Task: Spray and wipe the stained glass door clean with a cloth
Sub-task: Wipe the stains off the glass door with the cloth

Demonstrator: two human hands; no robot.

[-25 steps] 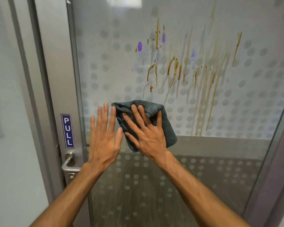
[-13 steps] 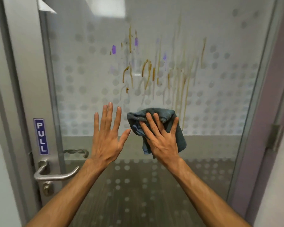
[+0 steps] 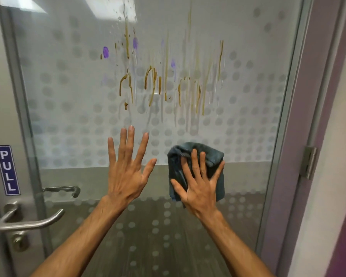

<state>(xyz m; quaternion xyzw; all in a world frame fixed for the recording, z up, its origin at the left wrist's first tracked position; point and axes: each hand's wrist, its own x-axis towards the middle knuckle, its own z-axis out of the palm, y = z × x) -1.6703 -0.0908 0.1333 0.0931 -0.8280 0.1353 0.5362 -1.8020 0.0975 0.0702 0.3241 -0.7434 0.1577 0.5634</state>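
Observation:
The glass door (image 3: 68, 116) has frosted dots and fills the view. Brown streaks (image 3: 154, 84) and purple blots (image 3: 105, 52) run down its upper middle, with drips below them. My right hand (image 3: 198, 186) lies flat with spread fingers on a folded dark blue-grey cloth (image 3: 212, 154), pressing it against the glass below and right of the stains. My left hand (image 3: 128, 168) is flat on the glass with fingers spread, holding nothing, just left of the cloth. No spray bottle is in view.
A metal lever handle (image 3: 28, 220) and a blue PULL sign (image 3: 7, 169) sit on the door's left frame. The purple door jamb (image 3: 316, 96) with a hinge (image 3: 309, 162) stands at the right. A second handle (image 3: 62, 189) shows through the glass.
My right hand has slid the cloth to the right along the glass, away from my left hand. The view has shifted right, bringing the handle and right jamb into sight.

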